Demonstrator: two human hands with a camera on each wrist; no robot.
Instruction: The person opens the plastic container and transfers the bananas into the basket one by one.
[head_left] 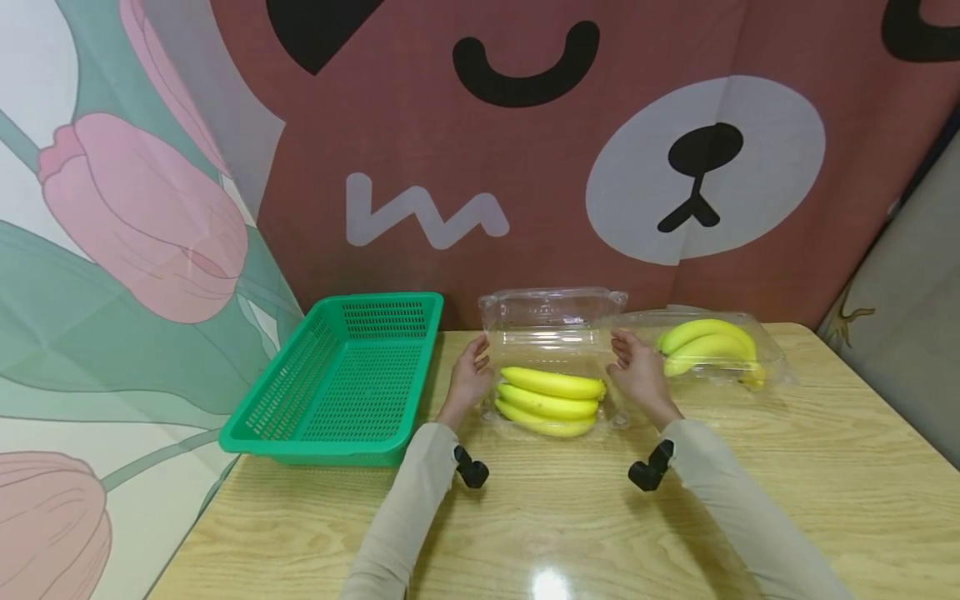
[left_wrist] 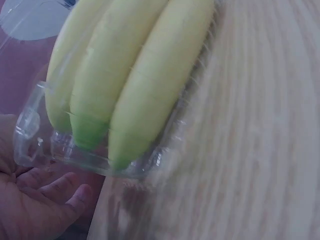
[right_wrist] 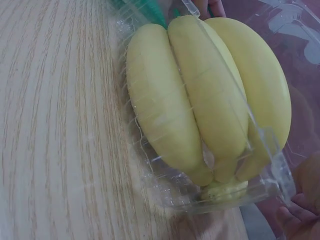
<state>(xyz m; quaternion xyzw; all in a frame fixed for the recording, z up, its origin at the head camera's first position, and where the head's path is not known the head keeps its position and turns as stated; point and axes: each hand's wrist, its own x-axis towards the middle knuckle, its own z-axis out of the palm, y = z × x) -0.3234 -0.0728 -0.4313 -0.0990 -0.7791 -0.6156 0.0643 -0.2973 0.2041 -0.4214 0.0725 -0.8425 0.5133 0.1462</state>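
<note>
A bunch of three bananas (head_left: 551, 385) lies in the base of a clear plastic clamshell box (head_left: 555, 304), whose lid stands raised at the back. At the left side of the box is my left hand (head_left: 471, 377), its fingers loosely bent beside the lid's lower edge. My right hand (head_left: 642, 375) is at the opposite side, fingertips right at the lid's edge. In the left wrist view the green-tinged banana tips (left_wrist: 89, 132) point toward the left hand. The stem end (right_wrist: 225, 191) is on the right hand's side.
A green perforated plastic basket (head_left: 423, 400) stands on the wooden table (head_left: 525, 533) to the left. On the right, a second clear box (head_left: 776, 354) contains more bananas (head_left: 708, 346). A printed cloth (head_left: 420, 125) with a cartoon face hangs behind the table.
</note>
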